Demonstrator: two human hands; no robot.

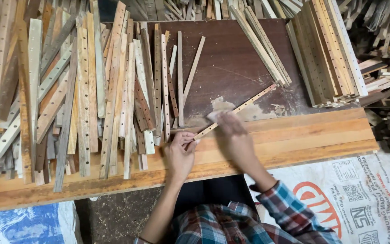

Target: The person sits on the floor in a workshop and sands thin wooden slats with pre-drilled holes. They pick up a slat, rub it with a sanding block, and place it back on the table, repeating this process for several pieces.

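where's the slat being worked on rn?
Head view, centre: the thin slat lies diagonally across the dark board's front edge, left hand gripping its near end, right hand over it.

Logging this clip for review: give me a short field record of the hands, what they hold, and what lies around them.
left hand: grips the near end of a thin wooden strip with holes
right hand: presses a small pale pad on the strip
left of hands: loose pile of strips
far right: neat stack of strips
surface: wooden workbench

dark wooden worktable | plank front edge | printed sacks on floor
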